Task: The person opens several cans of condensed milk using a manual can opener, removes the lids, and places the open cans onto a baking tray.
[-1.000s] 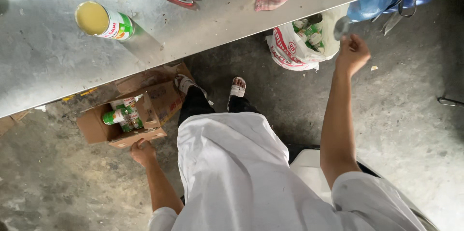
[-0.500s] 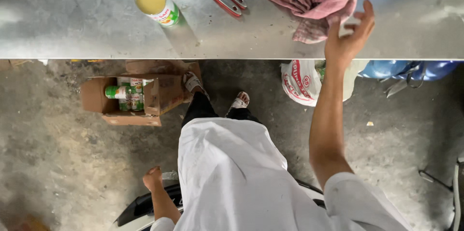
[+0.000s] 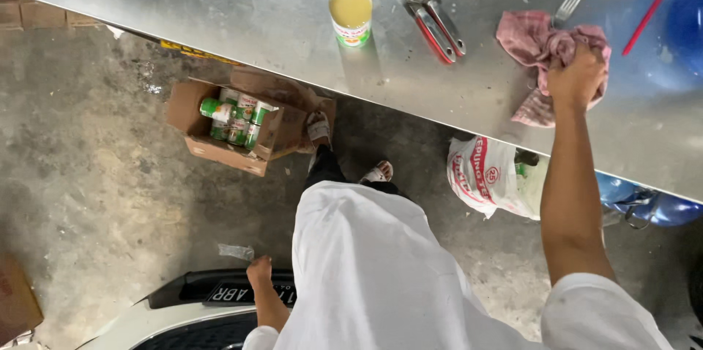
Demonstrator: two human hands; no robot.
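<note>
My right hand (image 3: 577, 73) is closed on a pink checked cloth (image 3: 538, 46) lying on the steel table (image 3: 220, 6). A fork (image 3: 565, 7) pokes out from under the cloth's far edge. Left of the cloth lies a red-handled can opener (image 3: 433, 15), and further left stands an open tin can (image 3: 351, 13) with yellow contents. My left hand (image 3: 259, 274) hangs low beside my white garment, fingers curled, holding nothing that I can see. My sandalled feet (image 3: 351, 152) stand under the table's edge.
An open cardboard box (image 3: 227, 127) with several green-labelled cans sits on the concrete floor. A white printed sack (image 3: 487, 178) stands under the table at right, blue containers (image 3: 644, 203) beside it. A car's front end (image 3: 198, 313) is behind me. A red stick (image 3: 655, 2) crosses a blue tub.
My right hand rose from the sack below the table, passed over the table edge and closed on the pink cloth. My left hand drew back from the cardboard box to my side.
</note>
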